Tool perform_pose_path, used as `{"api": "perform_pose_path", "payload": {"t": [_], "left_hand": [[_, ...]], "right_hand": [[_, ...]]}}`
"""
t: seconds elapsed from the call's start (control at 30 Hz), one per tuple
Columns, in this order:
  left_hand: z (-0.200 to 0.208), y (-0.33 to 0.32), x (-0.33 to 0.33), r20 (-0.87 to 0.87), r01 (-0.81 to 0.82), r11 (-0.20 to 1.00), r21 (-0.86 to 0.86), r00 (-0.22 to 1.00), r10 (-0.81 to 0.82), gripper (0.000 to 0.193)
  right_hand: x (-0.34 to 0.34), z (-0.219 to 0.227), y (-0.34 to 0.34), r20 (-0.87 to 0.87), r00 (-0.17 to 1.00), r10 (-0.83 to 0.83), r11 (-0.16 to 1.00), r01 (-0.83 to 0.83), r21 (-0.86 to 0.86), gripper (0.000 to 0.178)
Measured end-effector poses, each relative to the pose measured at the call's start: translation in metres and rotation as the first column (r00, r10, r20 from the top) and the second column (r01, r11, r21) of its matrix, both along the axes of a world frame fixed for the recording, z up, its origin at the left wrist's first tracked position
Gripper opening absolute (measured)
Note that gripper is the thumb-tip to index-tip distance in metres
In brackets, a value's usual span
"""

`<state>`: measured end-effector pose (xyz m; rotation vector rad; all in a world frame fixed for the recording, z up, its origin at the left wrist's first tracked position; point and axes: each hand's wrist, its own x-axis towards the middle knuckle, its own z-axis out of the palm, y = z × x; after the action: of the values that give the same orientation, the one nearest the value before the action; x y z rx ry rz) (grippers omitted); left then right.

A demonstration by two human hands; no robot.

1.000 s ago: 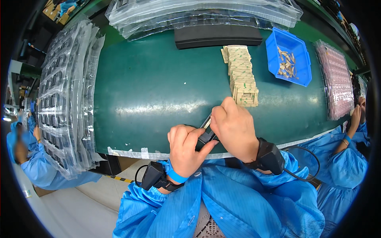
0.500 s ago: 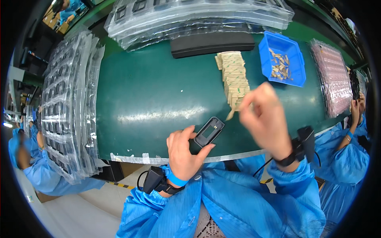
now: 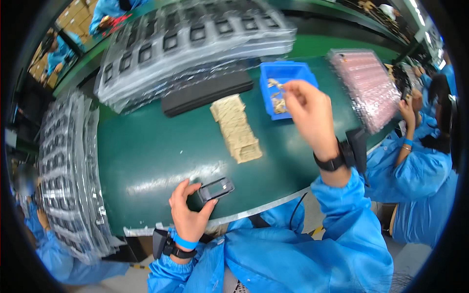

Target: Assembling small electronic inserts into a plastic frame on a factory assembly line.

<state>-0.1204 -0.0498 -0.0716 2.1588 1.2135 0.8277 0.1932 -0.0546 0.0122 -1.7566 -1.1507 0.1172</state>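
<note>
My left hand (image 3: 188, 210) grips a small black plastic housing (image 3: 207, 192) by its end, thumb on one side and fingers on the other. The housing lies tilted just over the green mat, its recessed inner side facing up. Out to the right, my right hand (image 3: 309, 105) is closed in a pinch above a blue plastic bin (image 3: 266, 97). Small beige strips (image 3: 279, 105) lie inside the bin, close to the fingertips. Whether a strip is between those fingers I cannot make out. A fanned stack of beige adhesive sheets (image 3: 234, 128) rests between my two hands.
Behind the sheets lies a long black case (image 3: 207, 94). Clear plastic trays of black parts are piled at the back (image 3: 195, 44) and on the left (image 3: 68, 176). Pink bubble-wrap (image 3: 366, 88) stands right of the bin. Co-workers in blue sit on both sides.
My right hand has moved from near the sheet stack to over the blue bin. The whole view has turned rightward; my left hand still holds the housing.
</note>
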Motion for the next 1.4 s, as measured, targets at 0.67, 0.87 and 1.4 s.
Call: {"api": "perform_pose_path", "payload": {"t": [0.67,0.87,1.4], "left_hand": [[0.011,0.003,0.008,0.011,0.037,0.996,-0.086,0.999,-0.037,0.083],[0.011,0.003,0.007,-0.001,0.043,0.996,-0.081,0.999,-0.043,0.083],[0.01,0.01,0.009,0.008,0.024,0.998,-0.052,1.0,-0.023,0.079]], "right_hand": [[-0.109,-0.057,-0.024,0.377,0.594,0.711,0.702,-0.565,-0.433,0.04],[-0.099,-0.055,-0.021,0.417,0.517,0.748,0.664,-0.579,-0.474,0.039],[-0.085,-0.048,-0.026,0.259,0.782,0.566,0.819,-0.5,-0.28,0.024]]}}
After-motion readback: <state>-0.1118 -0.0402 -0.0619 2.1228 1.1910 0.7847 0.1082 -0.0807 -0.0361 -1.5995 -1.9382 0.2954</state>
